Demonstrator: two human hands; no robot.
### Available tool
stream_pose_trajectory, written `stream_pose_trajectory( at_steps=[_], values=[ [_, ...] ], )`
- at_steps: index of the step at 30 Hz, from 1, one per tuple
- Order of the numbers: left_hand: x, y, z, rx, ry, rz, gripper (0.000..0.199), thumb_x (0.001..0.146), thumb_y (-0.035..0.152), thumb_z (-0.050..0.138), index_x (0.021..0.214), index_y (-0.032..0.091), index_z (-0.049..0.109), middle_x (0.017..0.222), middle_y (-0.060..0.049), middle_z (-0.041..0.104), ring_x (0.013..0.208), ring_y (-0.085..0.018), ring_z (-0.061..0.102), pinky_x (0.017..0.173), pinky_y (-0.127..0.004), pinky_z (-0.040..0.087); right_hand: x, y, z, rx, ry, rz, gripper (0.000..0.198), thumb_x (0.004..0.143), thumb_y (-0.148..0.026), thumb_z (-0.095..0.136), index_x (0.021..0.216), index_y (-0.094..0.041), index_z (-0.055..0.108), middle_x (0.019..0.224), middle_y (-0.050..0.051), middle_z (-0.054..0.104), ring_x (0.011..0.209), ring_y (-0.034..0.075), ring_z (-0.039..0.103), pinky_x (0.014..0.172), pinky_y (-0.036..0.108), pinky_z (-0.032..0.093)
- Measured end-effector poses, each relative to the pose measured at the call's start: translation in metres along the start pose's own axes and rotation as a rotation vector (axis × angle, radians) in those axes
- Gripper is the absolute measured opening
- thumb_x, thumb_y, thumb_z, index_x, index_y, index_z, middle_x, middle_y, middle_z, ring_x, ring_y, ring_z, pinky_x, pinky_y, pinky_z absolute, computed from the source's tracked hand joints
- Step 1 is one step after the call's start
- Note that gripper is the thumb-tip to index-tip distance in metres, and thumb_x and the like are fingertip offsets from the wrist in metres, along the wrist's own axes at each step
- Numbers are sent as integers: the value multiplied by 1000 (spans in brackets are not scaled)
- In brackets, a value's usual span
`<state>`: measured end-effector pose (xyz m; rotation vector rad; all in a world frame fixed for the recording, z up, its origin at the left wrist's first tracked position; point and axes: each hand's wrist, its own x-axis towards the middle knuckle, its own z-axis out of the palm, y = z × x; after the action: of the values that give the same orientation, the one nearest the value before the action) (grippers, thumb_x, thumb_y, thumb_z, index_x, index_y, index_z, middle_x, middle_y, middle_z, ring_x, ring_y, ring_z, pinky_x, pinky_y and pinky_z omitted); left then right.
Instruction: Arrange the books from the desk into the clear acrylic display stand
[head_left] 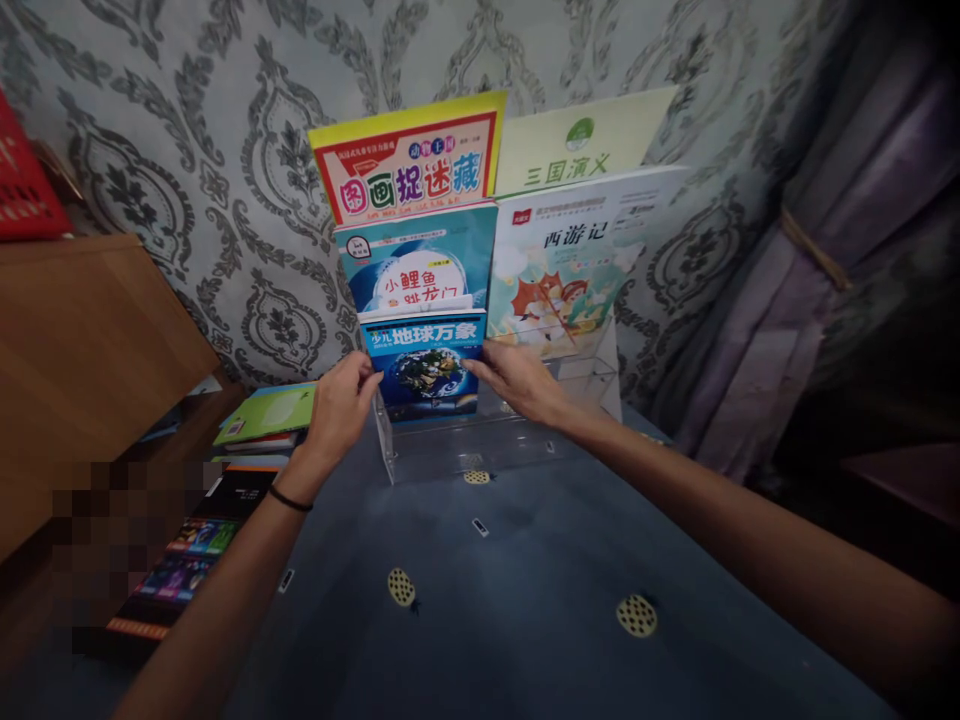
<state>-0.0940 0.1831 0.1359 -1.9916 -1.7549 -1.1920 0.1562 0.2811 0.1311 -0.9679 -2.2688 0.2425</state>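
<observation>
A blue book with a globe on its cover (pixel 427 375) stands upright in the front left of a clear acrylic book rack (pixel 517 445). My left hand (pixel 341 405) grips its left edge, and my right hand (pixel 525 380) holds the right edge, thumb on the cover. Behind it stands a teal book (pixel 412 245), then a yellow-edged book with a red title panel (pixel 409 165). To the right, a pale illustrated book (pixel 574 265) leans in the rack in front of a light green book (pixel 592 135).
At the left lie a green book (pixel 270 412) and a black book with colourful pictures (pixel 195 555). Beyond them is a wooden cabinet (pixel 97 370) with a red basket (pixel 26 180) on top. A purple curtain (pixel 795 270) hangs at the right. The blue cloth (pixel 517 610) has pineapple prints.
</observation>
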Motion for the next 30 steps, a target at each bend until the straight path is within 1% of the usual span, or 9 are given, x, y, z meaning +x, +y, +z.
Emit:
stream_pose_trajectory(
  at_steps=[3,5,8,12,17,22,26,30],
  values=[
    [0,1,2,-27,35,-49,10,89,30,56,86,21,54,80,-1,64,77,-19,61,75,-30,45,-5,-6,1,-141,55,104,26,99,-41,51,94,-20,65,81,10,70,77,26,63,65,32,37],
    [-1,1,2,-53,37,-78,10,89,31,56,91,21,54,79,0,62,75,-18,61,74,-30,45,-7,-10,1,-193,88,146,26,98,-42,52,101,-19,66,84,11,72,76,27,64,63,32,35],
    [-1,2,3,-83,30,-107,14,90,31,55,99,21,53,80,1,62,75,-18,62,72,-30,45,-9,-15,0,-234,63,181,27,98,-41,51,102,-20,66,88,12,74,77,27,65,61,32,32],
    [-1,5,1,-60,30,-97,12,92,32,51,94,22,54,82,0,62,77,-19,62,73,-31,46,-11,-20,-1,-250,-17,178,32,102,-39,44,90,-21,67,84,10,73,77,25,66,60,31,29],
    [1,7,-3,-33,26,-45,15,95,32,45,86,22,53,84,-2,64,79,-19,61,73,-30,44,-12,-19,4,-161,-56,137,31,103,-31,41,87,-19,66,79,9,72,76,22,67,63,29,31],
    [2,6,-3,-21,11,-18,21,96,33,40,81,22,50,79,-2,62,77,-20,60,73,-31,43,-11,-17,7,-129,-47,119,30,102,-28,42,82,-19,63,78,8,71,76,21,66,64,28,32],
    [4,5,-1,-1,6,-12,22,96,32,40,80,22,50,76,-2,62,76,-20,60,73,-31,43,-12,-16,8,-109,-22,106,31,101,-28,42,81,-19,63,76,8,70,75,21,65,64,28,32],
    [6,7,-2,41,-3,-12,19,95,30,41,82,22,52,79,-4,64,78,-21,61,74,-32,44,-13,-15,10,-101,-15,109,30,100,-27,43,82,-19,65,75,7,69,73,20,63,64,28,32]
  ],
)
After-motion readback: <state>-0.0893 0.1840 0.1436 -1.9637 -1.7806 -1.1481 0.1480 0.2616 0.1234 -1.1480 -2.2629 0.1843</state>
